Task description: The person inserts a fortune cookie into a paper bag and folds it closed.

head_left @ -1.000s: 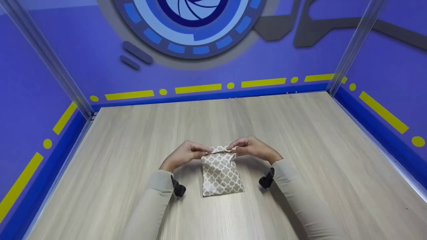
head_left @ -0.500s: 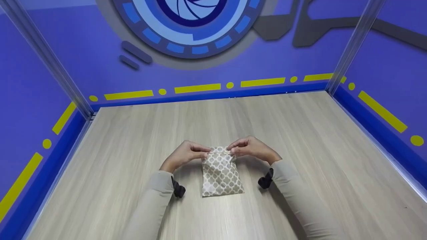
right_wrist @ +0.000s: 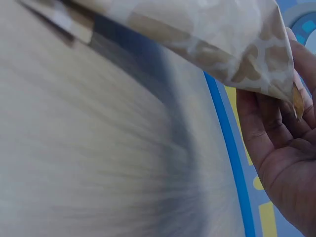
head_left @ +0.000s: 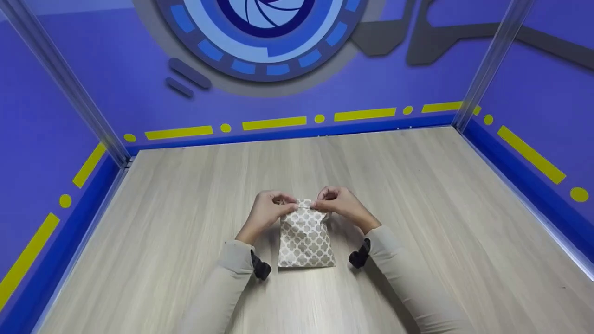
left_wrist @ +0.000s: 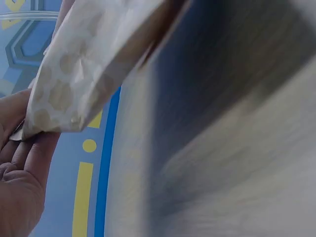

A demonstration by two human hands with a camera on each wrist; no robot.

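Observation:
A small tan paper bag with a white lattice pattern lies in front of me, its top edge folded over. My left hand pinches the left end of that fold between thumb and curled fingers. At the other end, the thumb and fingers of my right hand pinch the fold too. Up close in the left wrist view, the bag's side slopes down to the fingers. From the right wrist, a pointed corner of the bag shows between the fingers, with a bit of folded edge sticking out.
The bag is on a pale wood-grain table. Blue panels with yellow dashes, such as the back wall, enclose its far side and both flanks. A black wrist camera hangs below the left sleeve, another black camera below the right.
Both hands have come closer together along the bag's top, and their fingers have curled more. The top fold has turned over toward me, and the bag has shifted slightly away.

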